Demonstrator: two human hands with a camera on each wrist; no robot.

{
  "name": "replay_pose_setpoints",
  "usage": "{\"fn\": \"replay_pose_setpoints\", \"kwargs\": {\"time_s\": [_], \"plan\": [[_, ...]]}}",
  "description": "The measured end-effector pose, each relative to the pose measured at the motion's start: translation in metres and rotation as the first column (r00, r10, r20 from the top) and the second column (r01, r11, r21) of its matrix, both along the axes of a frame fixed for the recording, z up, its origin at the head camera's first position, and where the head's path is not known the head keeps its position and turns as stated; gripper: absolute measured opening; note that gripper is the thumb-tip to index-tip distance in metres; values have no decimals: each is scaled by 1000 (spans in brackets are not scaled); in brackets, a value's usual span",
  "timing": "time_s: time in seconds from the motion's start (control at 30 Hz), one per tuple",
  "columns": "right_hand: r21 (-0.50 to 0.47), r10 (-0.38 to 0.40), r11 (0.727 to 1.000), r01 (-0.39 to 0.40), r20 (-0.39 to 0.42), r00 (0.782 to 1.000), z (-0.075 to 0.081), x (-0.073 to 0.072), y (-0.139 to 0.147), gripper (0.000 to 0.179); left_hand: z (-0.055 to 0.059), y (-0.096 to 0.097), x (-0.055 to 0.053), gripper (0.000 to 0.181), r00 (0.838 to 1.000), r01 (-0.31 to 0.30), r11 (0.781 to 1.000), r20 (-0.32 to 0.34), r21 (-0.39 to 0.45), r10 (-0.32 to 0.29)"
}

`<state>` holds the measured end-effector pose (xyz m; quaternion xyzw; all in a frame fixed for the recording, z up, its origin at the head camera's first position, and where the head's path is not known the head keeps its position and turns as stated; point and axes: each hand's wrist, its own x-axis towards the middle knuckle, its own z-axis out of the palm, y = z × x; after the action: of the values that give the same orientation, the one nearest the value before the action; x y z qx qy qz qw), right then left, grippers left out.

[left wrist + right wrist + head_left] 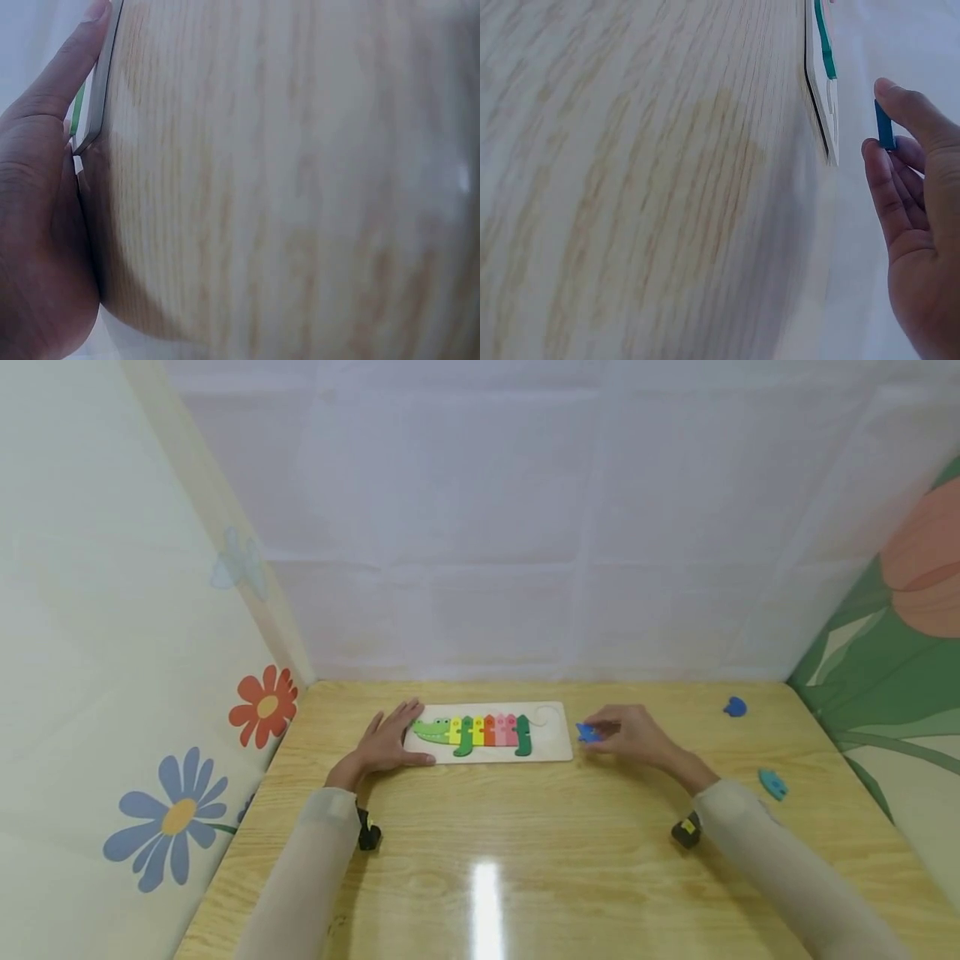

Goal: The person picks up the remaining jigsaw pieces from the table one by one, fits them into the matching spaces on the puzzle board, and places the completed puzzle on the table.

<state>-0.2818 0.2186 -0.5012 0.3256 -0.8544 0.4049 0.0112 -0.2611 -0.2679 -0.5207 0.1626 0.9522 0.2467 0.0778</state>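
Note:
A pale puzzle board (555, 739) lies on the table, with a crocodile of coloured pieces from a green head (430, 729) to a dark green leg piece (522, 737). A curled tail outline shows at its right end. My left hand (382, 745) rests at the board's left end, fingers spread and thumb along the near edge. Just off the right end, my right hand (633, 735) pinches a blue puzzle piece (588, 732) between thumb and fingers. In the right wrist view the blue piece (885, 126) appears edge-on, apart from the board.
To the right on the wooden table (570, 860) lie a dark blue puzzle piece (736, 707) and a light blue one (773, 783). A white cloth wall (465, 527) stands behind the table. Flower-printed panels flank both sides.

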Motion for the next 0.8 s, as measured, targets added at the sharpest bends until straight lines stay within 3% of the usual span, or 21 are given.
{"fn": "replay_pose_setpoints", "kwargs": {"time_s": [0.2,0.4,0.57,0.8], "plan": [[-18,13,1000,-13,-9,1000,-1,-2,-9,36,-4,-2,0,122,1000,3,1000,-8,-3,-3],[6,-32,999,33,-59,998,-1,-6,-16,37,0,-1,-2,118,1000,-3,1000,6,7,2],[-26,-4,1000,1,-93,996,-4,-10,-22,37,1,0,-2,117,1000,-7,1000,10,-15,7],[-16,-9,1000,8,-72,997,-6,-12,-32,36,0,0,-1,118,1000,-6,1000,14,-11,6]]}}
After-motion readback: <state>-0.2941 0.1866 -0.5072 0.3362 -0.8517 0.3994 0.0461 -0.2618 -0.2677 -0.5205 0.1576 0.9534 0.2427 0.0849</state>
